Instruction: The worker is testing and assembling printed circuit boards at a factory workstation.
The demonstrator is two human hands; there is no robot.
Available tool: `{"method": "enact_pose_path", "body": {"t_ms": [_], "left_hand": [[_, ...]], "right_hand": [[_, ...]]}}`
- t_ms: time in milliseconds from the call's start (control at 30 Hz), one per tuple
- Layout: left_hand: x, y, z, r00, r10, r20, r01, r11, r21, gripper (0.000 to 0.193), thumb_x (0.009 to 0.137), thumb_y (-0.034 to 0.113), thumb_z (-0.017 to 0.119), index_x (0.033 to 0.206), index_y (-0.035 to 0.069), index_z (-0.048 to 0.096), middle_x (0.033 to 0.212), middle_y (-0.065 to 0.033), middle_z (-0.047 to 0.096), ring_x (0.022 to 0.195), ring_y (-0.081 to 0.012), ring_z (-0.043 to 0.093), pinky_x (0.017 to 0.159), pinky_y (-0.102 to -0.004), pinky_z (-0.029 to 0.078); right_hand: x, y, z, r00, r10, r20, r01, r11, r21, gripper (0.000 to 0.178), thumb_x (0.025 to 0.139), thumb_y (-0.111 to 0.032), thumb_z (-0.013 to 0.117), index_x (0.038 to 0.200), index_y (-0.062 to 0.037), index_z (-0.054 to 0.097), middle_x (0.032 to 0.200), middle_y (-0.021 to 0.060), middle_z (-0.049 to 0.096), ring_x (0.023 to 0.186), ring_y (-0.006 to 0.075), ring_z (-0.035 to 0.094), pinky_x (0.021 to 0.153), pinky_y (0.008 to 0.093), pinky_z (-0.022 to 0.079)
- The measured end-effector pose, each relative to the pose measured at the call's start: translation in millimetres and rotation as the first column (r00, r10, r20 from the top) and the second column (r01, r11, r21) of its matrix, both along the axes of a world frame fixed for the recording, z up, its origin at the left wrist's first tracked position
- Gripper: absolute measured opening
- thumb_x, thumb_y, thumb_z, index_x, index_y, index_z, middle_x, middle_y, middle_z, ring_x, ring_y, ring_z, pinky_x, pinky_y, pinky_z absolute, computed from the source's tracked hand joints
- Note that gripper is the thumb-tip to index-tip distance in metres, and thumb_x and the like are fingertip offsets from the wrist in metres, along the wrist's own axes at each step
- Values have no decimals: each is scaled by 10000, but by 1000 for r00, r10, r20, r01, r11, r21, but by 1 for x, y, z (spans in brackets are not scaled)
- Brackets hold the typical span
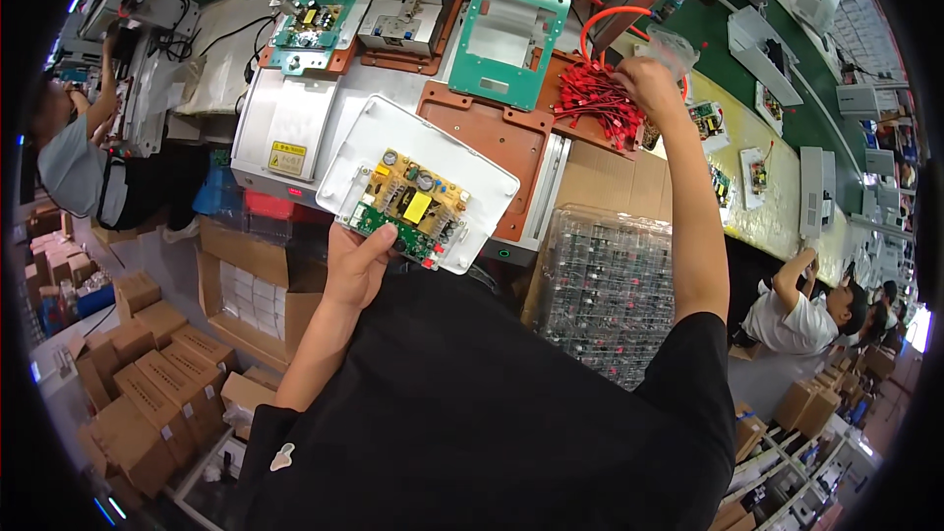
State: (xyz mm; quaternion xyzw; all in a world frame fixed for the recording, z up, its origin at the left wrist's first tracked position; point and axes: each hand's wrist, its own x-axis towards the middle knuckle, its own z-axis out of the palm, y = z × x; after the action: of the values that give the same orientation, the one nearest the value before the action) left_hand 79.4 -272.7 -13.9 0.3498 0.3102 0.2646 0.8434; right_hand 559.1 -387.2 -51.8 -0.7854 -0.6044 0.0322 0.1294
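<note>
Circuit board (418, 199) lies against white cover (472, 162); left hand (360, 264) grips both, thumb over board's edge. Right hand (649, 88) at red wires (595, 103), fingers curled, hold unclear. Cover partly hides brown plate (506, 133); green frame (467, 51) beyond.

left hand (358, 265) has like 4 fingers mostly hidden under the white cover (447, 152). can't tell if the right hand (646, 88) actually grips any red wires (596, 103) tbh

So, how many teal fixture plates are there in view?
2: one plate at upper left, under a circuit board; another plate at upper centre, beyond the white casing in the left hand. Others could be hidden.
</note>
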Motion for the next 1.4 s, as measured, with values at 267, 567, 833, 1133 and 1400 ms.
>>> {"method": "enact_pose_path", "body": {"t_ms": [267,567,833,1133,1400], "left_hand": [[17,15,5,998,-48,32,49,999,-16,484,880,15,647,1322,-20,454,1148,-118,625,977,-174,649,788,-320,552],[43,24,18,991,-43,127,36,998,59,502,878,-11,638,1342,-31,449,1232,-124,592,1098,-199,609,912,-339,524],[55,22,29,989,34,144,-82,937,339,430,856,-11,672,1259,-48,528,1158,-102,623,1052,-166,603,937,-313,474],[51,24,45,986,56,157,-140,790,597,435,822,-52,714,1221,-64,541,1142,-106,623,1050,-182,606,913,-322,493],[46,26,46,973,8,230,-167,714,680,461,820,-65,701,1243,-75,518,1164,-121,614,1054,-195,612,938,-327,486]], "right_hand": [[-42,-15,41,978,-152,-143,174,972,158,161,897,-101,638,1032,-25,679,808,135,655,721,252,636,668,333,489],[-183,-23,74,250,-111,-962,519,854,36,264,981,-116,563,1207,7,621,791,-19,574,579,11,372,513,190,274],[-242,-19,132,694,-113,-712,379,897,228,219,909,-34,647,1123,-9,686,790,7,648,595,45,489,533,200,378],[-273,9,143,856,-103,-506,336,855,395,156,870,-56,697,1006,21,704,772,79,683,630,118,602,583,236,457],[-277,17,139,896,-92,-434,317,817,481,112,852,-37,709,948,22,706,647,73,586,547,130,532,521,270,408]]}}
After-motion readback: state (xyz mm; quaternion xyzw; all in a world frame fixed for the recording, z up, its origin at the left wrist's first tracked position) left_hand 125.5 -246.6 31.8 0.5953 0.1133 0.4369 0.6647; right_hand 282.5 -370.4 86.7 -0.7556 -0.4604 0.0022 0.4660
